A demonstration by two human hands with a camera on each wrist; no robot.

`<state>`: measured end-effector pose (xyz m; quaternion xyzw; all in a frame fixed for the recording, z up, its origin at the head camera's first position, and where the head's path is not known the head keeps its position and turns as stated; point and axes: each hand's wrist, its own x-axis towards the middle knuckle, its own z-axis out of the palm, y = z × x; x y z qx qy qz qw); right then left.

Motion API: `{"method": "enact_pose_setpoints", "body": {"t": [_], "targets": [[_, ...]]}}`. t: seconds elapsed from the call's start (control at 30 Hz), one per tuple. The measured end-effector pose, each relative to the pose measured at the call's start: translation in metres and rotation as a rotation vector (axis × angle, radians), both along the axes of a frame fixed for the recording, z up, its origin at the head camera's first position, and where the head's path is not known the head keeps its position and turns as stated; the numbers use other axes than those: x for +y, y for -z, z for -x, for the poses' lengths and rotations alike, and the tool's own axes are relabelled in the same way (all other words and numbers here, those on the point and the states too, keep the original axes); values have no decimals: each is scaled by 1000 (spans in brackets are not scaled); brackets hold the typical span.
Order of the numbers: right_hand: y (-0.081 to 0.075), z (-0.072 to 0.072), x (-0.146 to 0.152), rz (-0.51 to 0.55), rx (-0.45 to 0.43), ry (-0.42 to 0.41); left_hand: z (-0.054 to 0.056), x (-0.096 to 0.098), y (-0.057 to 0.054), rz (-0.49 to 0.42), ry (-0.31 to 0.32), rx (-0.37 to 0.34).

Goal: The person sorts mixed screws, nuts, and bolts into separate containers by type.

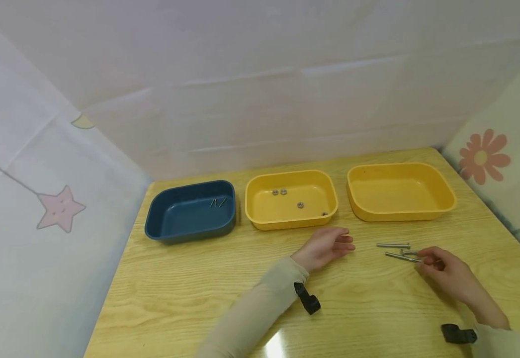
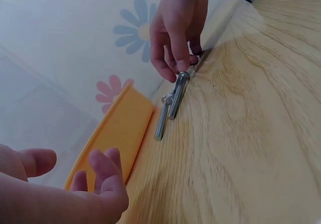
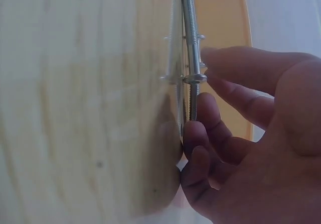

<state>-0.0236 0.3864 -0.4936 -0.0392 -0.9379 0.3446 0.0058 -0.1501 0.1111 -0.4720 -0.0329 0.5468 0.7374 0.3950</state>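
Observation:
Three long metal bolts [image 1: 392, 245] lie close together on the table, below the right yellow tray. My right hand [image 1: 448, 273] is at their right end, with thumb and fingertips curled about the head of the nearest bolt [image 3: 191, 38]. Another bolt's threaded end [image 3: 193, 102] runs in beside the curled fingers. In the left wrist view the fingertips [image 2: 181, 67] meet right at the bolt head. My left hand [image 1: 324, 247] hovers in front of the middle yellow tray, holding nothing, its fingers loosely bent toward the bolts.
Along the back of the wooden table [image 1: 175, 298] stand a blue tray [image 1: 184, 219] with thin metal pieces [image 1: 218, 202], a middle yellow tray [image 1: 264, 211] with several nuts [image 1: 301, 205], and a right yellow tray [image 1: 398, 199]. A patterned cloth [image 1: 287, 99] hangs around the table.

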Motion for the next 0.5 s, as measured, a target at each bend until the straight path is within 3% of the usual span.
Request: {"method": "enact_pose_setpoints", "body": {"t": [0.27, 0.5], "targets": [[3, 2, 0, -17, 1, -62, 2, 23, -1, -16, -95, -63], [7, 4, 1, -17, 72, -98, 5, 41, -3, -59, -197, -129]]}}
